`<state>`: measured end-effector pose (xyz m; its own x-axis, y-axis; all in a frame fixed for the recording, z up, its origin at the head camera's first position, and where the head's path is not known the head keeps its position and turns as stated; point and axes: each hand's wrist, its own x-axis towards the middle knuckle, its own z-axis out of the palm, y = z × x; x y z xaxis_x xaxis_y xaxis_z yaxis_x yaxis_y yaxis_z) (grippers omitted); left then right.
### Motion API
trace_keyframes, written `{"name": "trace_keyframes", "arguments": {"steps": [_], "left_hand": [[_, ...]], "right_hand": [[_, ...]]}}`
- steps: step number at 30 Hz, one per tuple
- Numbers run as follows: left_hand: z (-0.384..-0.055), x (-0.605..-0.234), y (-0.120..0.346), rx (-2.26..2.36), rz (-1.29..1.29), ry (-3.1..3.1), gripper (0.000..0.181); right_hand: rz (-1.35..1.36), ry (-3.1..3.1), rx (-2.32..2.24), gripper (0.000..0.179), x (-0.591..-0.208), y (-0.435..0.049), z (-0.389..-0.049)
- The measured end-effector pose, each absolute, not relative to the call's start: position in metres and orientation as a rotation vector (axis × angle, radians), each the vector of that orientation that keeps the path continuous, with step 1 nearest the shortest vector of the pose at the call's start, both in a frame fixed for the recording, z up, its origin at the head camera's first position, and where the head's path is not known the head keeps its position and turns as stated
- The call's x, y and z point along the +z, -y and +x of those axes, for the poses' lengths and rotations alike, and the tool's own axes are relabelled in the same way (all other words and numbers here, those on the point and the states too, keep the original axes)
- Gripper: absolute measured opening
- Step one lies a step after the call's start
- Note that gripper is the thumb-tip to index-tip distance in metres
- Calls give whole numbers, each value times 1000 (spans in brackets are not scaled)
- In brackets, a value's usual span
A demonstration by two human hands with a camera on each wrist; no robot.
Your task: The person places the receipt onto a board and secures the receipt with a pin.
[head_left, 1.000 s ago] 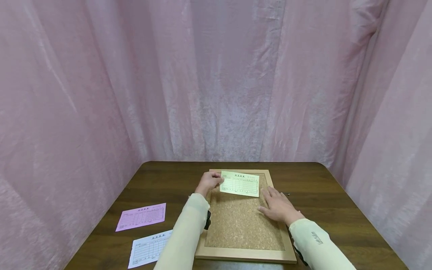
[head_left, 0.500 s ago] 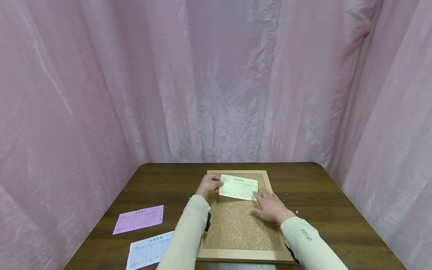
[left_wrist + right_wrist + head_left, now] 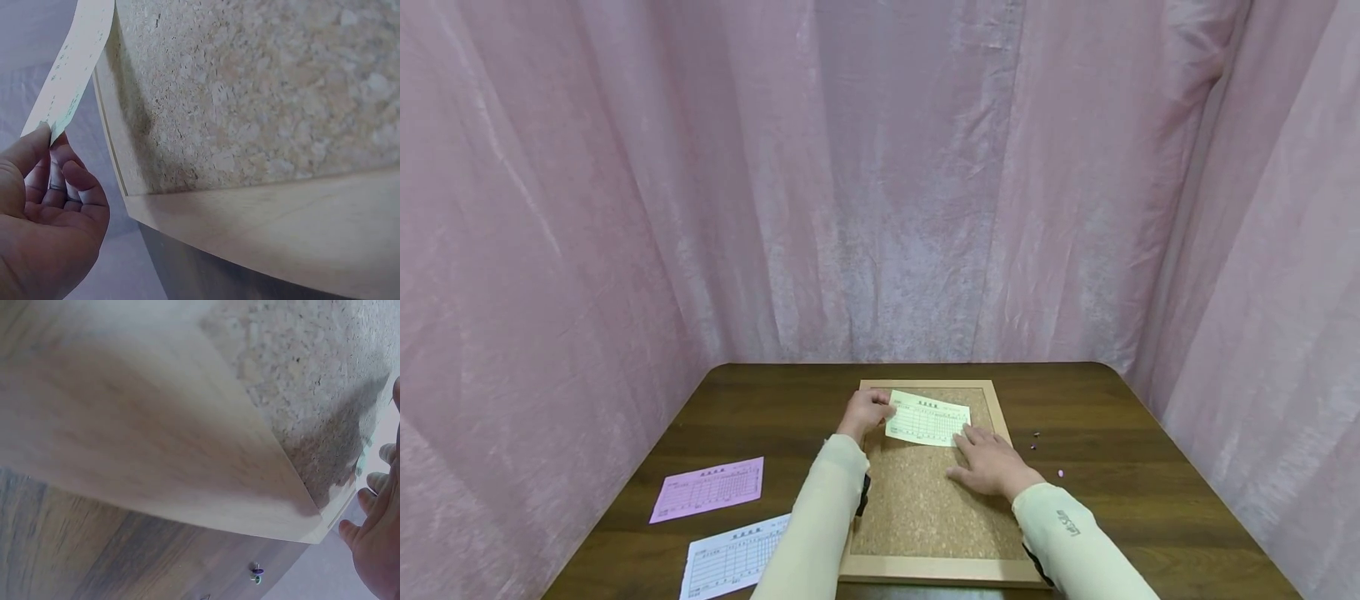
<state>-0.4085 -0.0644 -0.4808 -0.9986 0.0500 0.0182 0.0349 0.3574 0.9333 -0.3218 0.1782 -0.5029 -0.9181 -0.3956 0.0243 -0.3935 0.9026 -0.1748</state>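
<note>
A light green printed form slip (image 3: 927, 422) lies at a slant over the upper part of a wood-framed cork board (image 3: 932, 500). My left hand (image 3: 863, 415) pinches the slip's left edge between thumb and fingers. In the left wrist view, the slip (image 3: 78, 62) bows up from the cork, with the left hand (image 3: 53, 225) beyond the frame's edge. Fingers spread and nearly straight, my right hand (image 3: 988, 463) touches the slip's lower right corner. The right wrist view has the right hand (image 3: 378, 537) at its right edge, partly cut off.
On the dark wooden table (image 3: 1112, 533), a pink form slip (image 3: 709, 489) and a white one (image 3: 730, 560) lie left of the board. Small pushpins (image 3: 257, 572) lie to its right, along with a pink one (image 3: 1061, 473). Pink curtains (image 3: 880, 183) surround the table.
My right hand has moved left from the board's right frame onto the slip's corner. The slip has come down slightly toward the cork, still in my left hand.
</note>
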Motion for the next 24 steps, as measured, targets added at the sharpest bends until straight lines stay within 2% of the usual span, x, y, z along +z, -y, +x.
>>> {"name": "trace_keyframes", "arguments": {"steps": [4, 10, 24], "left_hand": [[-410, -482, 63, 1759, 63, -2595, 8], [-411, -483, 62, 1730, 83, -2626, 4], [-415, -492, 67, 1631, 66, -2776, 8]], "right_hand": [[-616, -3045, -287, 68, -503, -177, -323], [-601, -3035, -297, 68, -503, -177, -324], [-569, -2999, -310, 67, -509, -170, -327]]}}
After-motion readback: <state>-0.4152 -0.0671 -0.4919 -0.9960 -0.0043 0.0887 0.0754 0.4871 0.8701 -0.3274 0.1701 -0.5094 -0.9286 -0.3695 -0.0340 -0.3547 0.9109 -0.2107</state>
